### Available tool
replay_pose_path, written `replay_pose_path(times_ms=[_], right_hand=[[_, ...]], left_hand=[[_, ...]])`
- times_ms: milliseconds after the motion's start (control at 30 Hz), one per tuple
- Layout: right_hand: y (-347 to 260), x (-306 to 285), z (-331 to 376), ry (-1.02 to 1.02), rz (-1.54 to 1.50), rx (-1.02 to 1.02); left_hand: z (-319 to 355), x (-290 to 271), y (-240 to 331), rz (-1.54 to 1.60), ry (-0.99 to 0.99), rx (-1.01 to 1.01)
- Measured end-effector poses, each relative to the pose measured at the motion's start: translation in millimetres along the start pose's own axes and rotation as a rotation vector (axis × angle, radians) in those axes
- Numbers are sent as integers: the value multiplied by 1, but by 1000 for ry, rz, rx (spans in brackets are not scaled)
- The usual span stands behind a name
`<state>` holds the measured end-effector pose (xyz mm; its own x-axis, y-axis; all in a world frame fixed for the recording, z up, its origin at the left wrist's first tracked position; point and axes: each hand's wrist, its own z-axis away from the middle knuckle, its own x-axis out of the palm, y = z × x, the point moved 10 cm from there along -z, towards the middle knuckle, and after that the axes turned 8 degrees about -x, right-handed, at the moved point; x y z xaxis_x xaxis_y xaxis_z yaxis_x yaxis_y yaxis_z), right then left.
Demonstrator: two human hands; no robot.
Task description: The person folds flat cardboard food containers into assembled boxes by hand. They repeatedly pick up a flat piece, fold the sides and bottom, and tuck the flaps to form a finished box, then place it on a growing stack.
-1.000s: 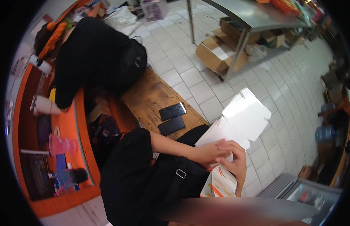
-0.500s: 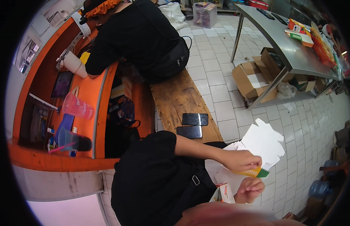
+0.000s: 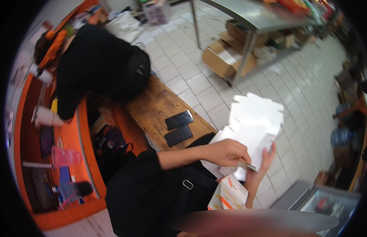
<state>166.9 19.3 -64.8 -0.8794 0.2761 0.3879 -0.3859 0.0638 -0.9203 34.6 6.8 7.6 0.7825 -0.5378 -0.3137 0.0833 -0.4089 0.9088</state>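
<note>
An unfolded carton (image 3: 256, 114), plain white on the face toward me, with cut flaps along its edges, spreads out above my lap. My left hand (image 3: 230, 153) reaches across from the left, its fingers pinched on a small flap at the carton's near edge. My right hand (image 3: 265, 162) holds the carton's right edge, thumb and fingertips against it; part of that hand is hidden. Just below the hands, a white and orange printed box (image 3: 235, 191) rests close to my body. A pale blur covers the bottom of the view.
Two dark phones (image 3: 179, 127) lie on the wooden bench (image 3: 152, 103). At the far end sits a person (image 3: 100, 67) in black, leaning on an orange counter (image 3: 81, 136) with cups. A steel table (image 3: 246, 15) stands beyond, cardboard boxes (image 3: 219, 59) beneath. Lower right is a grey-lidded glass-topped case (image 3: 329, 199).
My right hand has gone from loosely curled below the carton to holding its right edge. My left hand still pinches the near edge, now turned differently. The whole view has swung round.
</note>
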Motion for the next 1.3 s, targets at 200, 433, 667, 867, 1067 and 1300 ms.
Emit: replay_pose_path(times_ms=[200, 433, 667, 867, 1067, 1300], right_hand=[[22, -12, 11, 83, -138, 239], [3, 5, 4, -40, 106, 41], [25, 11, 4, -241, 294, 184], [27, -1, 2, -178, 243, 125], [18, -19, -4, -119, 447, 71], [-1, -3, -9, -209, 549, -124]], left_hand=[[-3, 14, 45, -341, -88, 198], [-11, -13, 20, -517, 311, 21], [-11, 2, -55, -118, -81, -379], [-11, 16, -55, -80, -407, -152], [-16, 2, -76, -13, -186, -287], [-9, 17, -103, 563, 75, -546]])
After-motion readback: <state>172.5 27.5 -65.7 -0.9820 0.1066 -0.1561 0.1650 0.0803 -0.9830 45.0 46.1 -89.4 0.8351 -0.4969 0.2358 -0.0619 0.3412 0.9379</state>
